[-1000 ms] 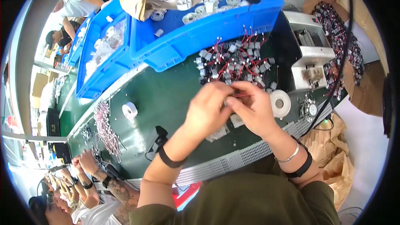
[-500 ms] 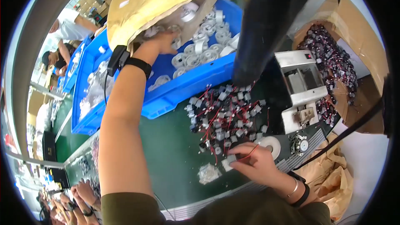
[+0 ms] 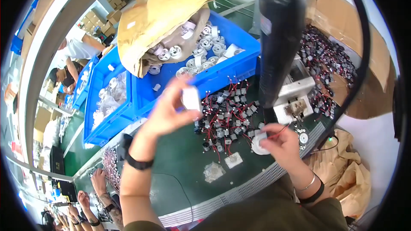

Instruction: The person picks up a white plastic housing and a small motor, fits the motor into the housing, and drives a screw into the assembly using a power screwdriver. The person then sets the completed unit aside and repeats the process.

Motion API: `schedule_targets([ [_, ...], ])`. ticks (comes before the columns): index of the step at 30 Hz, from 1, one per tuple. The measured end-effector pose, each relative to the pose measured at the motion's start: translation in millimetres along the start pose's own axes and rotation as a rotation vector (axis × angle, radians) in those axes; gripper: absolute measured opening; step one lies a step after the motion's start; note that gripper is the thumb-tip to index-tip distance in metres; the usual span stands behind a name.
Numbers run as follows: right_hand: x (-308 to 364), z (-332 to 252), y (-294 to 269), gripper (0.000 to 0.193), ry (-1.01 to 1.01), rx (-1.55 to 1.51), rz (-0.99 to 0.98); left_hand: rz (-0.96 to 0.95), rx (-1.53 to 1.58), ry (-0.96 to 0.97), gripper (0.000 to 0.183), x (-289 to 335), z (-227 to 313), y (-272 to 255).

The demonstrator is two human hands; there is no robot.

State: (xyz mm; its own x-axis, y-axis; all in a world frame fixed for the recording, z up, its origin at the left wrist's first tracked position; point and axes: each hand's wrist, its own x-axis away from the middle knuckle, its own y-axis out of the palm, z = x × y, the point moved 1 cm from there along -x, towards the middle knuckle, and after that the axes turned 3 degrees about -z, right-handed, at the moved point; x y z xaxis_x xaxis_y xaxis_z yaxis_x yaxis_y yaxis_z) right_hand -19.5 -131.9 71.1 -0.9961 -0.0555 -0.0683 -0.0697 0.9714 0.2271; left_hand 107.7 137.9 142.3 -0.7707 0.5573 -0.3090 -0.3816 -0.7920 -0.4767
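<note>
A green table [image 3: 171,156] fills the middle. On its far side stands a blue bin [image 3: 214,78], with a yellow-brown paper bag [image 3: 147,21] lying open over white round parts. A heap of small motors [image 3: 229,122] with red wires lies nearer, and a cardboard box [image 3: 342,21] stands at the far right.

Half a second ago, the left hand [image 3: 169,111] is inside the bag's mouth; now it is in front of the bin, with thumb and fingers around a white part [image 3: 191,99], somewhat blurred. The right hand [image 3: 280,145] keeps its fingertips narrow on a grey motor [image 3: 259,137] with a red wire, but from beside the white pad [image 3: 233,160] it comes over the white disc [image 3: 257,147]; I cannot tell if they touch.

A perforated grey strip [image 3: 218,201] borders the near edge. Green surface shows broadly between the left forearm and the clear packet [image 3: 213,172]. A thick black column [image 3: 278,42] limits the space beyond the right hand.
</note>
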Motion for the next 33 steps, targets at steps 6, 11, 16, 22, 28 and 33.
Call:
schedule_targets([
  [6,-8.4,-7.0,-33.7,0.031,-0.136,0.067,0.210,-0.037,0.546,-0.022,0.063,29.4,-7.8,163.4],
  [11,-4.7,-25.4,-46.4,0.032,-0.125,0.085,0.084,0.118,0.032,0.075,0.061,31.8,-18.0,201.0],
  [16,-4.0,-17.2,-57.1,0.032,0.056,0.282,-0.070,0.190,-0.155,0.158,0.060,33.1,-15.2,199.0],
  [22,-8.2,-16.0,-44.2,0.027,-0.085,0.584,-0.260,0.195,-0.231,0.133,0.057,31.4,-18.5,203.9],
  [28,-12.3,-13.1,-32.9,0.025,-0.193,0.937,-0.251,0.240,-0.266,0.173,0.060,34.9,-24.0,207.2],
  [33,-15.7,-17.0,-27.7,0.027,-0.281,1.210,-0.421,0.216,-0.162,0.096,0.063,36.8,-22.2,203.1],
])
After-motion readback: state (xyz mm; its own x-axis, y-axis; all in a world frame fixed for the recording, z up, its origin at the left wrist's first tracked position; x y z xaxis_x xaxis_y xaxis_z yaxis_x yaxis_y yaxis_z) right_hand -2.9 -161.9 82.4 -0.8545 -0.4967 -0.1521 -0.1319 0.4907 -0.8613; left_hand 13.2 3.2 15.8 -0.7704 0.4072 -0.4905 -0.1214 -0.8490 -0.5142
